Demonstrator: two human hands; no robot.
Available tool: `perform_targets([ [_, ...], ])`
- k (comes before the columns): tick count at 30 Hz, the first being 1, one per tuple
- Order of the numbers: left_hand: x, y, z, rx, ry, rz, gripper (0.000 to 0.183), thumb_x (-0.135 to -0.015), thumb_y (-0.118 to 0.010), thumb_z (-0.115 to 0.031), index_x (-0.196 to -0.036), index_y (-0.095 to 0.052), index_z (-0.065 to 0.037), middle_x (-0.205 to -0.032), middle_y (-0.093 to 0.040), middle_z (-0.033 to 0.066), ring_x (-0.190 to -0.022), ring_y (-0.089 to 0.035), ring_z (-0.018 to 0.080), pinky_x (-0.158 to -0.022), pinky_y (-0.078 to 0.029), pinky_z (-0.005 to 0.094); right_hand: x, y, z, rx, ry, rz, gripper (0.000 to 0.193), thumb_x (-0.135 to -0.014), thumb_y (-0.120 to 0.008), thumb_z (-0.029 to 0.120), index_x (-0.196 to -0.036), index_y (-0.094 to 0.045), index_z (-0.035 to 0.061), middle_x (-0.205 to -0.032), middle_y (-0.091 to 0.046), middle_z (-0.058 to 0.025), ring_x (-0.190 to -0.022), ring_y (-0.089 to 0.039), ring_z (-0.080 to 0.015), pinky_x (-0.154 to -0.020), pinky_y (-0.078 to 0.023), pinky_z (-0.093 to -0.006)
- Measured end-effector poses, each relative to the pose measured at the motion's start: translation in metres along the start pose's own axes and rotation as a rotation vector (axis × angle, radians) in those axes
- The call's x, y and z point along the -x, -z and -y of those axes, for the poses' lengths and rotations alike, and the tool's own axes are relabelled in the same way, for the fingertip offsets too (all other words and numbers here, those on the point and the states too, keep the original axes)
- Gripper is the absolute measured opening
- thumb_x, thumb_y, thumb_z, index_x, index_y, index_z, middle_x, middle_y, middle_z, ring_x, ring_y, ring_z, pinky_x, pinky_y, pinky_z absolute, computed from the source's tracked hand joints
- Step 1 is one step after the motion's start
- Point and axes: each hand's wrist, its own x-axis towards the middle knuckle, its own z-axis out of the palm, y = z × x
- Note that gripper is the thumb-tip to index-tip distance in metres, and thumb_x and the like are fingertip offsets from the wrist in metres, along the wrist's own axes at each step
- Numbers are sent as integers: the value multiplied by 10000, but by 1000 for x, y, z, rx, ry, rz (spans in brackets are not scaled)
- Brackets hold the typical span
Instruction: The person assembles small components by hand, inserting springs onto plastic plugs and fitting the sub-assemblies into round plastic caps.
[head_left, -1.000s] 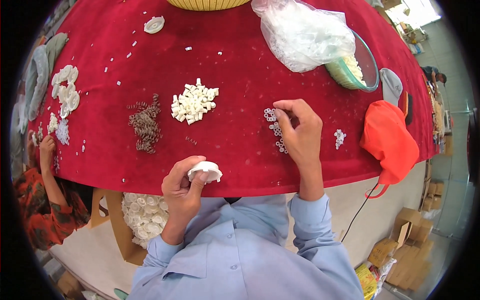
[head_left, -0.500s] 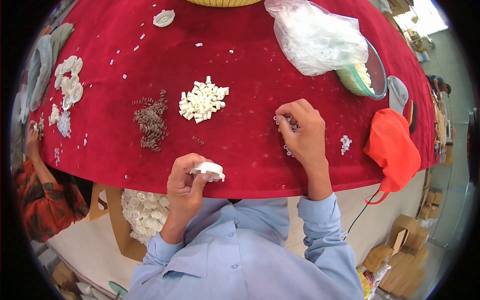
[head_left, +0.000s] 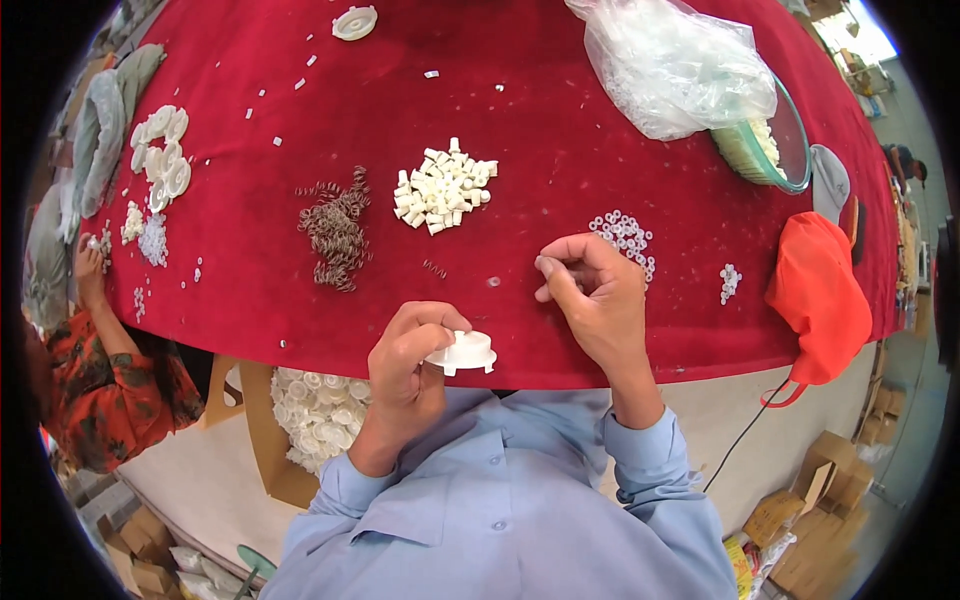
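My left hand [head_left: 408,362] is closed around the edge of a white round plastic cap [head_left: 466,352] with small tabs, held just above the table's near edge. To its right, my right hand [head_left: 604,305] has thumb and index finger pinched together. Whatever sits between those fingertips is too small to make out. A pile of small translucent rings [head_left: 622,236] lies just beyond my right hand. Farther off between my hands is a heap of cream-coloured plastic plugs [head_left: 443,186]. Left of it lies a tangle of small metal springs [head_left: 338,232].
A red cloth [head_left: 540,130] covers the table. Far right are a clear plastic bag [head_left: 680,70], a glass bowl [head_left: 745,150] and a red cap [head_left: 820,295]. A box of white parts [head_left: 318,415] stands below the near edge. At left, another person's hand [head_left: 90,268] works.
My right hand has left the ring pile and moved left toward the cap, fingers still pinched. My left hand has turned the cap a little. The whole view has shifted slightly.
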Motion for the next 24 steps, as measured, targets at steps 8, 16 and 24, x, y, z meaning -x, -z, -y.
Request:
perform_targets([
  [8,0,0,-2,11,-55,-4,419,-828,-613,206,-1142,-622,-70,-1095,-630,193,-908,-694,255,-754,-596,342,18,-3,16,-216,-140,140,60,-946,-727,33,-983,-717,-14,-800,-693,0,-638,-610,-44,-560,-444,-185],
  [16,11,6,-3,-72,-97,44,361,-766,-748,131,-1053,-701,-82,-1151,-604,161,-982,-702,291,-776,-626,342,23,-8,31,-302,-200,463,47,-914,-750,26,-947,-748,-8,-851,-677,11,-745,-585,-37,-636,-446,-205],
  [24,10,10,-19,-181,-153,134,327,-807,-728,151,-1045,-667,-65,-1133,-569,162,-923,-699,301,-767,-594,344,29,-12,26,-447,-397,519,87,-918,-755,50,-966,-755,-22,-885,-719,-33,-782,-654,-68,-689,-518,-206],
])
